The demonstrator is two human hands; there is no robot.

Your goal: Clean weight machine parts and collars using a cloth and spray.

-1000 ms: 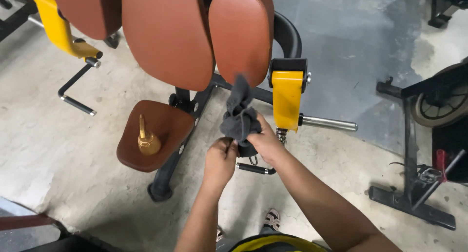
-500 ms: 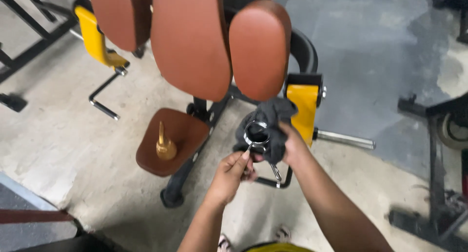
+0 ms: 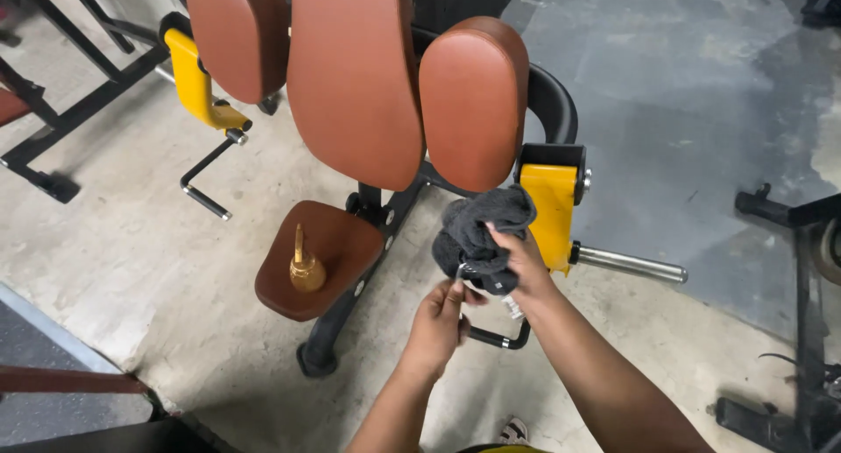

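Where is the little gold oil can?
In the head view, the gold oil can stands upright on the small brown seat, left of both hands and below the big brown back pads.

Both bare forearms reach up from the bottom edge and meet at the grey cloth (image 3: 480, 234). The right hand (image 3: 524, 267) lies over the cloth's right side, fingers curled around it, wrist bent slightly down. The left hand (image 3: 440, 323) sits just below the cloth, thumb and forefinger pinched on a small metal piece (image 3: 462, 271) at its lower edge.
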